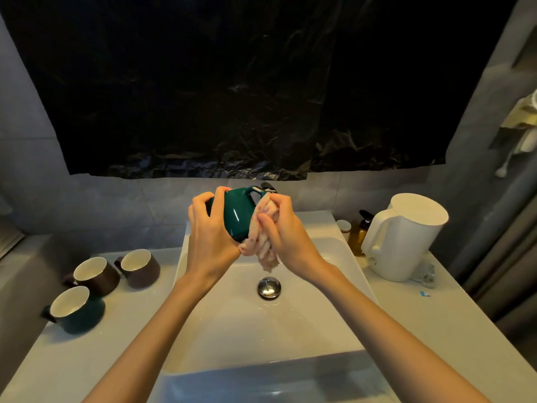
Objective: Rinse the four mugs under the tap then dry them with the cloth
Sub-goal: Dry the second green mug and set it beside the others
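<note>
Head view: both hands are raised above the sink (325,257), in front of the wall. The left hand (209,228) grips a green mug (236,212), fingers curled over its far end and thumb side wrapped round the body. The mug lies tipped on its side in the air, its handle uppermost. Which way its mouth faces cannot be told.

The right hand (286,231) is closed around a bunched pale cloth (263,245) with small red spots. It presses the cloth against the mug's right side and lower end. A loose tail of cloth hangs down below both hands, over the basin. The tap (268,187) is mostly hidden behind the mug; only a dark tip shows. The round metal drain plug (269,287) sits in the basin floor, under the hands.

On the desk (436,330) left of the sink stand three more mugs, all upright with pale insides. A brown mug (97,275) and another brown mug (141,267) are just beside each other at the back. A second green mug (76,310) stands nearer, in front of them.

Right of the sink stands a white kettle (405,237), with an amber bottle (358,235) and a small jar (344,226) beside it. A black plastic sheet (232,82) covers the wall above.
</note>
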{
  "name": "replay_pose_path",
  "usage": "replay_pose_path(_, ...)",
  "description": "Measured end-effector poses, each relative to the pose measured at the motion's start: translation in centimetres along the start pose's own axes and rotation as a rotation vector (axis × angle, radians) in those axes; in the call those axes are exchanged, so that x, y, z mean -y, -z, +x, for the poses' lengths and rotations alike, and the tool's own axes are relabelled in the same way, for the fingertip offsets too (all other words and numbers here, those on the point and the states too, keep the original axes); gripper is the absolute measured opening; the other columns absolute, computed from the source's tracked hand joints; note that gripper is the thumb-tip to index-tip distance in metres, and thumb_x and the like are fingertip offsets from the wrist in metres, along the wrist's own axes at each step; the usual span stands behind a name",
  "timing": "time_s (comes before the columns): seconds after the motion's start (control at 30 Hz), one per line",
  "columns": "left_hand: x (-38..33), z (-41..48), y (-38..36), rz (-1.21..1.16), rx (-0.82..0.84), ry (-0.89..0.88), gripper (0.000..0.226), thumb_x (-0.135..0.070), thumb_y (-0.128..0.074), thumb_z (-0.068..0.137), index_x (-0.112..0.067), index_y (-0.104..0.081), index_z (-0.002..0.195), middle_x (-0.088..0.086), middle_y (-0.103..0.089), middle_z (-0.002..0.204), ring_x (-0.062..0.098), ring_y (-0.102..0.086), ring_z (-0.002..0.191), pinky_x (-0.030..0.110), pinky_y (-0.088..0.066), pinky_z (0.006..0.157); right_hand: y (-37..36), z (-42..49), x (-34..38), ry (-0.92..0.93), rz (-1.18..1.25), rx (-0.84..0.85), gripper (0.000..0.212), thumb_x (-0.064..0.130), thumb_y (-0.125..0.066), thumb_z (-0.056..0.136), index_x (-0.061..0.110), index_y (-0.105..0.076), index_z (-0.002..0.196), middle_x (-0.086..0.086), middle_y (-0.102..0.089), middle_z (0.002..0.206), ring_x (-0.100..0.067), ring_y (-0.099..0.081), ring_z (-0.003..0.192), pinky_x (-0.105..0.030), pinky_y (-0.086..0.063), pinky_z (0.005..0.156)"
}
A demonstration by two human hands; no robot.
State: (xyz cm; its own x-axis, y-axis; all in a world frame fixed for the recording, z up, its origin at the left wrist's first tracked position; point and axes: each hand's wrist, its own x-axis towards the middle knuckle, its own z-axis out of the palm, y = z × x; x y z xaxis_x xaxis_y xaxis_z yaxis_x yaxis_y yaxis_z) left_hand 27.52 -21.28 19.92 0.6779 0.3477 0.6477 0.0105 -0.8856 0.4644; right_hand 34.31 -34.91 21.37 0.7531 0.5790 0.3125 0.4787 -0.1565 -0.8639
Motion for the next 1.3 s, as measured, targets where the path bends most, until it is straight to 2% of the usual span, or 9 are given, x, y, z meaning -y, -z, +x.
replay_pose_path(0.17, -1.7, -0.1, -0.9, -0.011, -0.007, 0.0, 0.093, -0.035, -0.088, 0.059, -0.014, -0.04, 0.135, 0.014, -0.038, 0.129, 0.021, -0.037, 0.118, 0.013, -0.034, 0.082, 1.6, -1.0, 0.2, -0.003, -0.208, -0.038, 0.012, 0.033, -0.037, 0.103, 0.024, -0.032, 0.109, 0.004, -0.051, 0.111, -0.01, -0.057, 0.098, -0.029, -0.054, 0.083)
replay_pose_path(0.37, -3.8, -0.4, -2.9, 0.073, 0.023, -0.067, 0.093, -0.033, -0.088, 0.061, -0.015, -0.039, 0.137, 0.012, -0.037, 0.129, 0.023, -0.036, 0.119, 0.025, -0.049, 0.078, 5.5, -3.2, -0.5, 0.08, -0.584, -0.01, 0.025, 0.029, -0.055, 0.095, 0.021, -0.033, 0.105, 0.002, -0.049, 0.101, -0.011, -0.054, 0.086, -0.027, -0.054, 0.072)
replay_pose_path(0.53, -5.2, -0.8, -5.1, -0.018, 0.07, -0.066, 0.097, -0.026, -0.091, 0.056, -0.014, -0.039, 0.137, 0.01, -0.038, 0.129, 0.017, -0.035, 0.118, 0.013, -0.04, 0.084, 10.8, -4.9, -3.9, 0.034, -0.38, -0.198, 0.013, 0.035, -0.038, 0.103, 0.029, -0.043, 0.092, 0.009, -0.056, 0.078, -0.005, -0.055, 0.068, -0.016, -0.042, 0.054)
replay_pose_path(0.67, -6.5, -1.1, -6.6, -0.103, 0.069, -0.066, 0.097, -0.034, -0.089, 0.057, -0.012, -0.039, 0.137, 0.009, -0.04, 0.13, 0.015, -0.038, 0.119, 0.011, -0.036, 0.086, 15.3, -7.6, -9.4, -0.207, -0.544, -0.271, 0.014, 0.037, -0.039, 0.102, 0.028, -0.045, 0.094, 0.005, -0.06, 0.078, -0.011, -0.059, 0.063, -0.029, -0.052, 0.054)
replay_pose_path(0.87, -8.3, -2.3, -8.2, -0.139, 0.086, -0.117, 0.095, -0.038, -0.088, 0.058, -0.015, -0.038, 0.136, 0.006, -0.039, 0.131, 0.014, -0.043, 0.117, 0.019, -0.048, 0.084, 18.1, -11.4, -16.3, -0.652, -0.664, -0.043, 0.008, 0.029, -0.043, 0.101, 0.025, -0.05, 0.098, -0.001, -0.062, 0.08, -0.017, -0.062, 0.066, -0.022, -0.044, 0.048)
replay_pose_path(0.97, -8.9, -3.1, -8.9, -0.097, 0.104, -0.147, 0.095, -0.033, -0.09, 0.057, -0.016, -0.037, 0.135, 0.01, -0.039, 0.132, 0.021, -0.044, 0.117, 0.026, -0.05, 0.08, 18.6, -11.8, -18.5, -0.797, -0.7, 0.118, 0.018, 0.026, -0.056, 0.094, 0.023, -0.056, 0.112, -0.005, -0.065, 0.103, -0.024, -0.064, 0.092, -0.034, -0.056, 0.073)
replay_pose_path(1.03, -9.1, -3.5, -9.1, -0.047, 0.125, -0.178, 0.096, -0.029, -0.09, 0.057, -0.014, -0.038, 0.136, 0.011, -0.039, 0.131, 0.023, -0.044, 0.117, 0.026, -0.05, 0.079, 18.7, -11.0, -18.7, -0.742, -0.754, 0.107, 0.033, 0.03, -0.05, 0.098, 0.022, -0.052, 0.129, -0.006, -0.055, 0.129, -0.026, -0.054, 0.115, -0.04, -0.048, 0.094)
replay_pose_path(1.17, -9.1, -3.7, -8.7, 0.058, 0.147, -0.238, 0.093, -0.022, -0.09, 0.056, -0.011, -0.042, 0.135, 0.012, -0.04, 0.13, 0.027, -0.044, 0.116, 0.037, -0.055, 0.085, 17.6, -8.6, -13.3, -0.47, -0.282, -0.017, 0.033, 0.035, -0.042, 0.102, 0.021, -0.057, 0.127, 0.006, -0.058, 0.125, -0.01, -0.054, 0.107, -0.017, -0.045, 0.08)
replay_pose_path(1.3, -9.0, -3.6, -7.9, 0.148, 0.093, -0.335, 0.09, -0.012, -0.088, 0.057, -0.012, -0.041, 0.135, 0.014, -0.04, 0.13, 0.03, -0.044, 0.12, 0.044, -0.029, 0.107, 15.6, -6.6, -6.9, -0.375, 0.004, 0.094, 0.04, 0.046, -0.034, 0.101, 0.022, -0.058, 0.123, 0.009, -0.06, 0.113, -0.01, -0.057, 0.084, -0.016, -0.049, 0.07)
